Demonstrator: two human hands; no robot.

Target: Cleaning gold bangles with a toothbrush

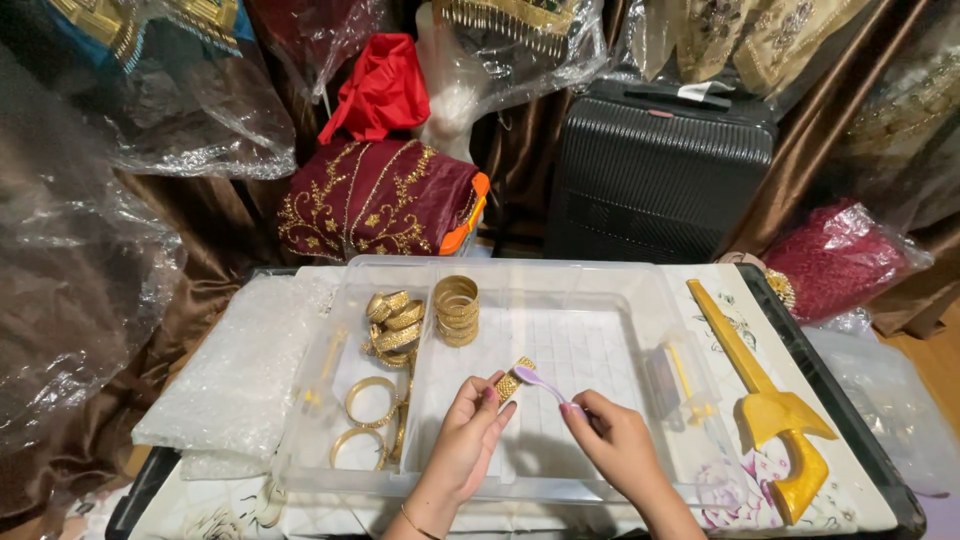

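Observation:
My left hand (470, 435) holds a small gold bracelet piece (514, 379) over a clear plastic tray (600, 300). My right hand (615, 440) grips a small lilac brush (540, 381), its head touching the gold piece. A stack of gold bangles (456, 309) stands in the tray's back left. In the clear compartment to the left lie more gold bracelets (393, 325) and two loose bangles (366, 418).
A golden toy sword (765, 400) lies at the right on the floral cloth. Bubble wrap (240, 370) sits at the left. A black suitcase (655, 175), a maroon embroidered bundle (375, 200) and plastic-wrapped garments stand behind the table.

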